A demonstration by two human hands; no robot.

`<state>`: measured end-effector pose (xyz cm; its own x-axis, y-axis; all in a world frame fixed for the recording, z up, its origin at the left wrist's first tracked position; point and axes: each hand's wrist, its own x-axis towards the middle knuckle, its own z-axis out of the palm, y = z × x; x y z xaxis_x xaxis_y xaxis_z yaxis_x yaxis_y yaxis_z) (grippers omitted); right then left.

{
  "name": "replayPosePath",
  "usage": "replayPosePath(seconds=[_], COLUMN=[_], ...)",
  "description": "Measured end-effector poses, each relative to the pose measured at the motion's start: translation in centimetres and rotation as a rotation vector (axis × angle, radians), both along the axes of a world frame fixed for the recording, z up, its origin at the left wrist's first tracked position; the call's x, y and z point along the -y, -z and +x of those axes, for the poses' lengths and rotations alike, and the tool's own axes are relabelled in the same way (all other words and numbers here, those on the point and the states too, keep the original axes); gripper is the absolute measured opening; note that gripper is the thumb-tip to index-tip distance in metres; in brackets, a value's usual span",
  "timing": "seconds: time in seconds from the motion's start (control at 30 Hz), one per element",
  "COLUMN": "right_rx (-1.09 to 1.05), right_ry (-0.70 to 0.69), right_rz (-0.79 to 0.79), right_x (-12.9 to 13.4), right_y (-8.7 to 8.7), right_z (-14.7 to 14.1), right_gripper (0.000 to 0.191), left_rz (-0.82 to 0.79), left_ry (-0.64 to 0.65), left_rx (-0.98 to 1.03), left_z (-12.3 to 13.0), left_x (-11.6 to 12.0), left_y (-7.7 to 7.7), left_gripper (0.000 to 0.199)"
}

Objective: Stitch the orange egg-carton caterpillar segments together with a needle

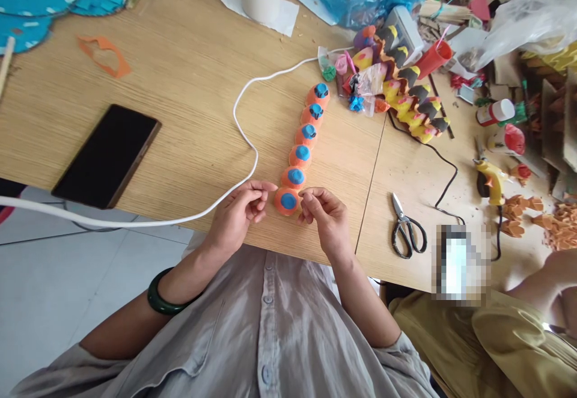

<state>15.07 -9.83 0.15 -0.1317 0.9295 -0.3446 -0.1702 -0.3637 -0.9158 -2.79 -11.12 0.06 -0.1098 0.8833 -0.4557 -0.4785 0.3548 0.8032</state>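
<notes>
A row of several joined orange bumps point(300, 156) with blue tops runs away from me on the wooden table, and the farther tops also carry black marks. Just left of its near end is my left hand point(237, 214), its index finger reaching toward the bumps and its other fingers curled against the thumb. My right hand point(329, 220) is on the other side, with thumb and fingers pinched together beside the nearest bump. Whether either pinch holds something small is not clear.
A white cable point(256, 157) curves left of the row, near a black phone point(108, 156). Scissors point(408, 226) lie right of my right hand. Painted yellow-and-black pieces point(412, 100), a glue gun point(491, 181) and craft scraps are farther right. Another person's arm point(541, 281) shows at lower right.
</notes>
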Motion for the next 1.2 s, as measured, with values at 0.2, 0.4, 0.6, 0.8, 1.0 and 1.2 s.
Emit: replayPosePath(seconds=[0.2, 0.4, 0.6, 0.8, 1.0, 1.2], right_rx=[-0.058, -0.022, 0.012, -0.022, -0.058, -0.048], right_ry=[-0.049, -0.082, -0.145, -0.174, -0.049, -0.014], right_rz=[-0.001, 0.002, 0.008, -0.057, -0.045, -0.029], right_x=[0.0, 0.1, 0.3, 0.3, 0.1, 0.1], right_y=[-0.2, -0.6, -0.5, -0.2, -0.6, -0.6], right_z=[-0.2, -0.5, -0.4, -0.4, -0.7, -0.6], right_gripper=[0.040, 0.043, 0.047, 0.050, 0.033, 0.039], left_rz=[0.028, 0.206, 0.355, 0.388, 0.308, 0.244], left_ry=[0.147, 0.236, 0.182, 0.158, 0.166, 0.171], left_rx=[-0.073, -0.295, -0.447, -0.522, -0.519, -0.566], left_z=[0.1, 1.1, 1.5, 1.4, 1.1, 0.3], left_x=[0.5, 0.8, 0.6, 0.7, 1.0, 1.0], left_y=[0.1, -0.6, -1.1, -0.9, -0.9, -0.5], left_gripper=[0.014, 0.021, 0.013, 0.007, 0.019, 0.022])
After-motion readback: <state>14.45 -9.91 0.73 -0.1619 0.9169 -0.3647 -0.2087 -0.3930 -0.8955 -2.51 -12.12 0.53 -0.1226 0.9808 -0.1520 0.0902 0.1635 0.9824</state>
